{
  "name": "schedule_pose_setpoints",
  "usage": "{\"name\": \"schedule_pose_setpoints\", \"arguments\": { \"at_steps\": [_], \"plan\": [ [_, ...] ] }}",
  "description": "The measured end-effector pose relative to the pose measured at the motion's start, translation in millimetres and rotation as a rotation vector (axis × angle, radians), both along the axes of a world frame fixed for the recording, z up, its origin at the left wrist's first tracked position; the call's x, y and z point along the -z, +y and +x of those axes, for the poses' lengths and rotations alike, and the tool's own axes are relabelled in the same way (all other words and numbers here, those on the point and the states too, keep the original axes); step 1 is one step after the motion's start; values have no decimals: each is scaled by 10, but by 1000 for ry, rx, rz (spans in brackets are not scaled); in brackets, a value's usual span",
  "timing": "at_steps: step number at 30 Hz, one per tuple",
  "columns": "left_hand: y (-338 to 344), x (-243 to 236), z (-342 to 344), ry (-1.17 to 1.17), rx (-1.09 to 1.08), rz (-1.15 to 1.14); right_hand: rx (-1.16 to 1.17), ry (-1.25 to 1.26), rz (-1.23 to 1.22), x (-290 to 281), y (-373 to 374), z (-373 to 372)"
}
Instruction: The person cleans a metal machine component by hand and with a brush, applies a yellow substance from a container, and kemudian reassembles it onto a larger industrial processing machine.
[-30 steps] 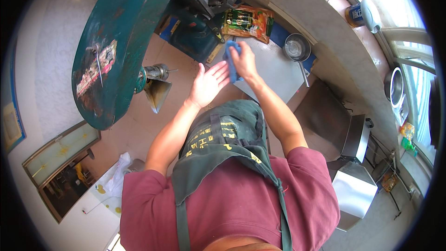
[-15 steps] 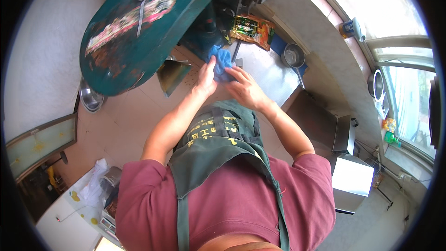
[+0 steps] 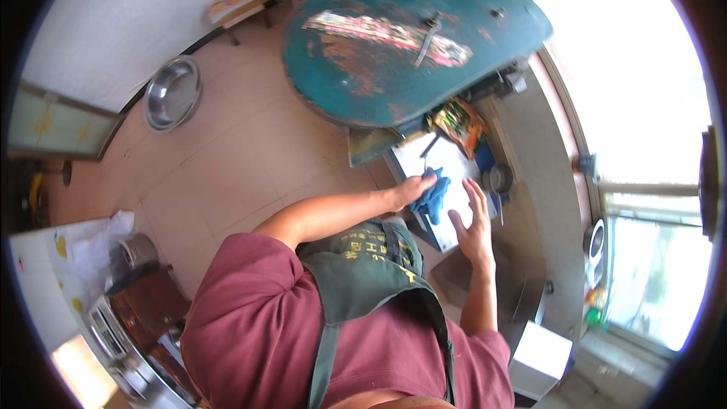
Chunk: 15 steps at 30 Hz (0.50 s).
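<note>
A crumpled blue cloth (image 3: 432,198) is gripped by my left hand (image 3: 411,191), closed round its upper edge, and the rest hangs loose below the fingers. My right hand (image 3: 475,229) is just to the right of the cloth, fingers spread and apart from it, holding nothing. Both hands are over or beside a pale, shiny worktop (image 3: 454,160). An orange and green packet (image 3: 460,127) lies at its far end. Right of my right hand stands a small metal saucepan (image 3: 498,179) with a long handle.
A big teal machine cover (image 3: 363,68) with worn paint juts out ahead, near head height. A metal basin (image 3: 173,93) stands on the tiled floor at the far left, near a low stool (image 3: 241,9). A window (image 3: 644,257) lines the right wall. At lower left is a cluttered counter (image 3: 98,288).
My view has turned left, so the teal cover appears further right. My hands have parted: the left keeps the blue cloth, while the right has let go and opened.
</note>
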<state>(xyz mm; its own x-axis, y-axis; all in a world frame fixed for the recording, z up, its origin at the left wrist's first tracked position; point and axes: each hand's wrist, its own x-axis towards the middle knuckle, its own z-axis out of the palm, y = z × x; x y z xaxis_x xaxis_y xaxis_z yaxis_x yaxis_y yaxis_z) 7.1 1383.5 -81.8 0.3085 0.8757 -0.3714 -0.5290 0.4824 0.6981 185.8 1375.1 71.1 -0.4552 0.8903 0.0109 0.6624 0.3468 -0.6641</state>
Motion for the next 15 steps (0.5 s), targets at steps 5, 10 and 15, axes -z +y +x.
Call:
{"name": "schedule_pose_setpoints", "arguments": {
  "at_steps": [5,10,15],
  "plan": [
    [67,-141,36,-689,144,-46,91,-93,187,1032,-179,-146],
    [45,-101,-80,-336,314,-209,75,108,15,1227,60,177],
    [36,-57,-335,70,486,-13,228,33,-142,1755,573,722]
  ]
}}
